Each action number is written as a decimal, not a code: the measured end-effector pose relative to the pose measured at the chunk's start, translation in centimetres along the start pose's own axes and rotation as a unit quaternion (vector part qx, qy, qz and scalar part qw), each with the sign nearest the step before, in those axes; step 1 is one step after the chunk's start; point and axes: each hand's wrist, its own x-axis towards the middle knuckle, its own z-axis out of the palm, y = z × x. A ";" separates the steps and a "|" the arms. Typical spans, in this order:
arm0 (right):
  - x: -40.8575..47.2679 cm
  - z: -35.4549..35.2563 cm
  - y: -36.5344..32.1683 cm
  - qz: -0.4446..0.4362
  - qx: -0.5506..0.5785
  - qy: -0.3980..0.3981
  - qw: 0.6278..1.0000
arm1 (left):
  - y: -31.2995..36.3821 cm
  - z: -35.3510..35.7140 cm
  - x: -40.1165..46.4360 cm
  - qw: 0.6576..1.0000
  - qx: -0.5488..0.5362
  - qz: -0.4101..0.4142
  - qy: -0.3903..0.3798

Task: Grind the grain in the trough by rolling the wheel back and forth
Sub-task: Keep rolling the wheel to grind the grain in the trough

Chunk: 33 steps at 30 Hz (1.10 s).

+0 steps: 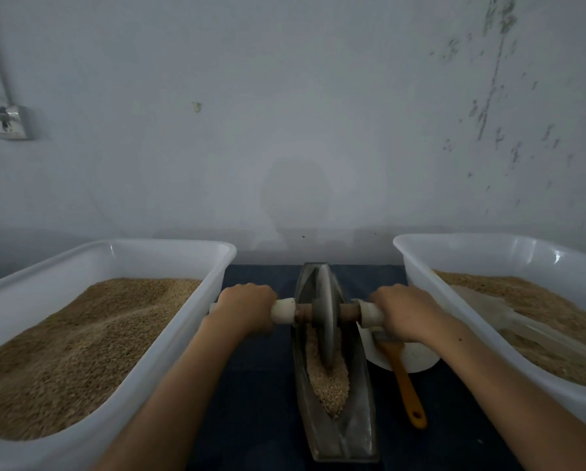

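Two hands grip a grinding wheel's (326,311) axle: the left hand (247,309) has its fingers wrapped around the left handle (283,311), the right hand (405,312) likewise clamped on the right handle (369,313). Upright in the metal trough (359,419), the wheel stands toward its far end, grain (329,385) heaped just nearer. Grain-filled white tubs (169,338) flank the dark table (257,396), a yellow-handled brush (405,385) beside the trough

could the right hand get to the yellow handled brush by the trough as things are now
Probably yes: the yellow-handled brush lies uncovered just below the right hand, beside the grey metal trough. But that hand grips the white axle handle and must let go first.
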 end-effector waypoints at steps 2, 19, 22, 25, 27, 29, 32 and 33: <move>-0.3 -0.7 0.2 -0.003 0.018 -0.075 0.997 | -0.1 -0.4 0.0 0.998 -0.013 0.006 -0.067; -0.1 1.6 -0.8 0.007 -0.001 0.178 0.984 | 0.2 1.3 0.0 0.989 -0.008 -0.012 0.145; -0.1 1.3 -0.8 -0.002 0.002 0.182 0.983 | 0.1 1.3 0.2 0.993 -0.006 -0.014 0.121; -0.3 0.6 -0.7 0.006 -0.014 0.103 0.995 | -0.2 0.5 0.2 0.999 -0.006 -0.001 0.041; -0.4 -0.1 -0.5 0.012 -0.017 0.032 0.999 | -0.3 0.0 0.1 0.999 -0.017 0.007 -0.030; -0.7 -0.9 -0.4 0.011 -0.018 -0.047 0.999 | -0.2 -0.5 -0.1 0.995 -0.031 0.010 -0.091; -0.9 -1.5 -0.6 0.006 -0.032 -0.103 0.994 | -0.2 -0.8 -0.3 0.989 -0.054 0.015 -0.139; -0.9 -1.5 -0.6 0.006 -0.030 -0.100 0.994 | -0.2 -0.8 -0.3 0.988 -0.061 0.014 -0.142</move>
